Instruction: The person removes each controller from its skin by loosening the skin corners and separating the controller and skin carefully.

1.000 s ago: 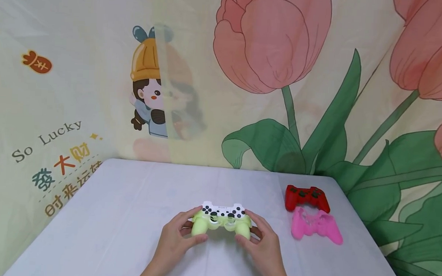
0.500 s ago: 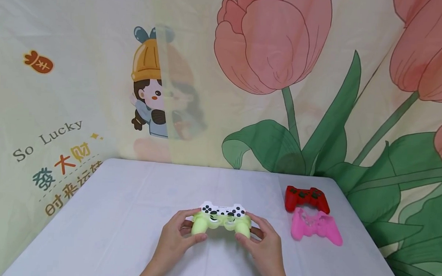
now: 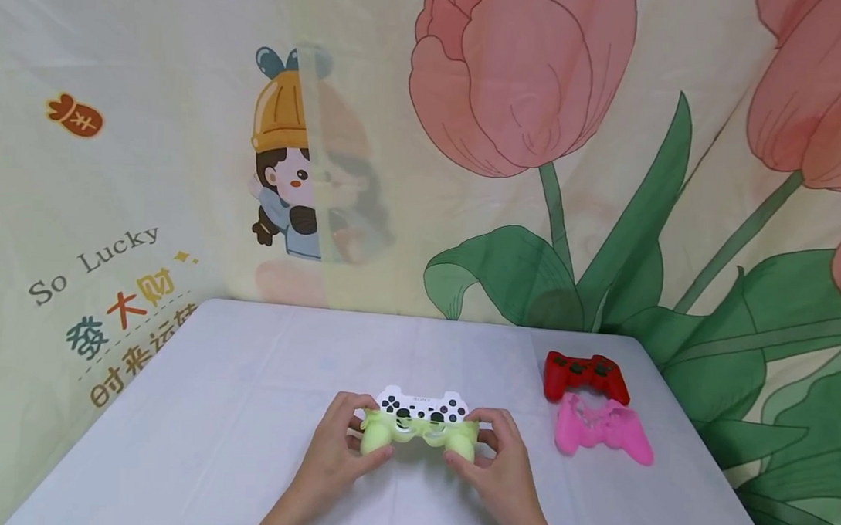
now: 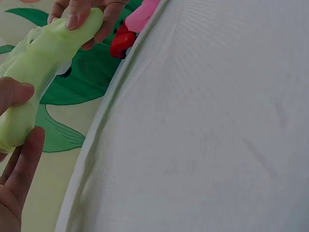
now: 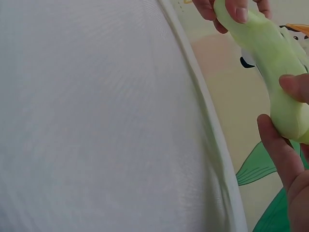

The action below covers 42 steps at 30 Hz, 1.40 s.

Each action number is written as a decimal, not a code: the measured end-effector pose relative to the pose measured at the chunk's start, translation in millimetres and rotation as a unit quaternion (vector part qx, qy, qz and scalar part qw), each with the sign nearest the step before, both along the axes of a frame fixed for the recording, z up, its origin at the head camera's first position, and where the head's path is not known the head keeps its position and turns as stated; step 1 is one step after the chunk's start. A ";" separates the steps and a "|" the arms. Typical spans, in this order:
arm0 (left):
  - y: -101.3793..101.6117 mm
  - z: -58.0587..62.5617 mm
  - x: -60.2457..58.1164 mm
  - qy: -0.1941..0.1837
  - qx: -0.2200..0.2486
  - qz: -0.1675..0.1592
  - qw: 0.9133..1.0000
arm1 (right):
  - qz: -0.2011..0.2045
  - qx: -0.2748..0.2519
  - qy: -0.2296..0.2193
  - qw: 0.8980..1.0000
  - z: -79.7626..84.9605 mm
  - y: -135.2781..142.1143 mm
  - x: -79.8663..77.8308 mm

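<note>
A white game controller [image 3: 422, 405] with black buttons is partly covered by a pale green silicone sleeve [image 3: 376, 436], which wraps the lower part and both handles. The upper face with its buttons is bare. My left hand [image 3: 337, 445] grips the left handle, thumb at the near end and fingers at the side. On the other handle, my right hand [image 3: 500, 458] holds in much the same way. Both wrist views show thumbs and fingers pinching the green sleeve [image 4: 53, 53]. The controller is above the table, its handles toward me.
To the right on the white-covered table [image 3: 248, 411] lie a red controller [image 3: 583, 376] and, in front of it, a pink silicone sleeve [image 3: 602, 429]. Behind the table hangs a printed cloth [image 3: 369, 137] with tulips.
The controller has tipped and lowered slightly, with more of its white upper part showing above the green sleeve. The fingers of both hands have bent more at its upper corners.
</note>
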<state>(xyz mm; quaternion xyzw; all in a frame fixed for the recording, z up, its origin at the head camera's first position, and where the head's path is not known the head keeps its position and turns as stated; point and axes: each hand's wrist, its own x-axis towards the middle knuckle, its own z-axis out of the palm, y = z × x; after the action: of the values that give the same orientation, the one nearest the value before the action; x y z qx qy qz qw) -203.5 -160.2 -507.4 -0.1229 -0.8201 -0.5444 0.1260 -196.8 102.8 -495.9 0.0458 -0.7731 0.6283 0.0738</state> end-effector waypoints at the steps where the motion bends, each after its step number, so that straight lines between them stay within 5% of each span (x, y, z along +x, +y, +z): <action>1: -0.1 0.0 0.3 0.007 -0.006 -0.001 1.000 | 0.007 -0.002 0.000 1.000 0.5 0.0 0.6; 13: -1.3 2.6 3.5 0.013 -0.044 -0.012 0.999 | 0.029 0.005 0.025 0.999 -2.1 0.6 1.5; 32: -0.8 2.3 -0.4 0.015 -0.039 0.003 0.999 | -0.012 0.066 0.025 0.997 -1.4 -5.5 1.4; 42: -0.7 -1.0 -2.1 -0.073 -0.030 -0.016 0.997 | -0.036 0.106 -0.020 0.994 -4.9 -2.1 -2.9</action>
<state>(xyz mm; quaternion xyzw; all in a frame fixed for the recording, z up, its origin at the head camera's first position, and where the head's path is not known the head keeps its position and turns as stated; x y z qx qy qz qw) -205.7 -160.8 -508.4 -0.1000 -0.8408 -0.5294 0.0532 -199.8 100.7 -500.8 0.0128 -0.8376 0.5409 0.0752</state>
